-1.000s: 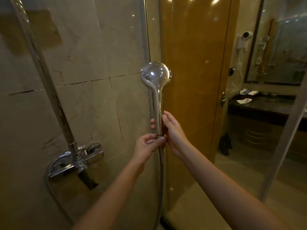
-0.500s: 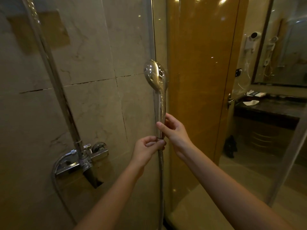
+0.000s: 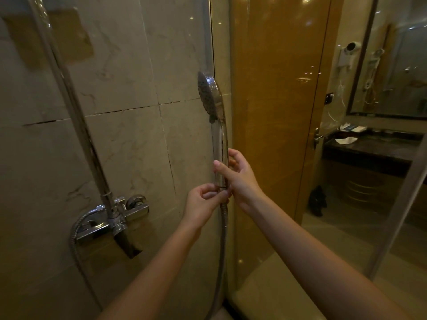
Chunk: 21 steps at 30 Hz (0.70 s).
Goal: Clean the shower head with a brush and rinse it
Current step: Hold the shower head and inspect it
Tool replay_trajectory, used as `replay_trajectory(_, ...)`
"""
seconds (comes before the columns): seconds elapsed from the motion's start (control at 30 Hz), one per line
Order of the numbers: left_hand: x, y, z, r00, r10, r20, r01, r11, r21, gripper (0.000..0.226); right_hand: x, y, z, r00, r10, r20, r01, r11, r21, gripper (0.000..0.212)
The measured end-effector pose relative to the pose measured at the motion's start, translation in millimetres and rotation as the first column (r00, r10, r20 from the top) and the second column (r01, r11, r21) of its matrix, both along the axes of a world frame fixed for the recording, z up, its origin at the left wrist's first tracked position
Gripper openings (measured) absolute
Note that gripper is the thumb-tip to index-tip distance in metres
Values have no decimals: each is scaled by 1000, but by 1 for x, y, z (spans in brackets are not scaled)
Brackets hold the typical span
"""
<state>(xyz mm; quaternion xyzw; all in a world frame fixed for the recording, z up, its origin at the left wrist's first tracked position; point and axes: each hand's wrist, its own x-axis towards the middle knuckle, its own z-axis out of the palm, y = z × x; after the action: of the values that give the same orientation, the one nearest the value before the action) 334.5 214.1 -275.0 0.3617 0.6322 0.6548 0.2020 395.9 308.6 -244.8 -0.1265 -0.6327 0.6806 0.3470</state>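
**Shower head held upright, both hands at the hose joint**

The shower head [image 3: 209, 94] stands upright in front of the tiled wall [image 3: 129, 139], its long axis running straight up from the hands, with the nozzle face turned to the left toward the wall. The right hand [image 3: 239, 179] is wrapped loosely around the lower part of the handle: thumb across the front, fingers curled behind, closed on the chrome but not tightly. The left hand [image 3: 204, 204] sits just below it, fingertips pinched together on the nut where the hose [image 3: 223, 239] meets the handle. The two hands touch or nearly touch at that joint. The hose hangs down from there and loops back to the mixer [image 3: 113, 218] low on the wall.

No brush is in view, so scrubbing has not begun; this looks like the stage of turning or unscrewing the head at its base. The face lies well above both hands, up the handle's axis, and the right hand is the nearer one. Any brushing would probably need one hand freed while the other keeps the handle steady; wet chrome could slip in so light a hold.
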Motion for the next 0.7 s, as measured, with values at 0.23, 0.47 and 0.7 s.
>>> replay_trajectory(0.23, -4, -3, 1, 1000, -13, 15, 13, 1000, 19, 25, 2, -1, -1, 997, 60, -45, -62, 997, -54, 46)
replay_trajectory(0.47, -3, -4, 5, 999, 3, 33, -4, 1000, 23, 25, -3, -3, 4, 996, 64, -65, -69, 994, -80, 29)
replay_trajectory(0.7, -2, -3, 4, 999, 29, 25, -29, 1000, 11, 12, 2, -7, 4, 996, -10, 83, -3, 989, 149, 69)
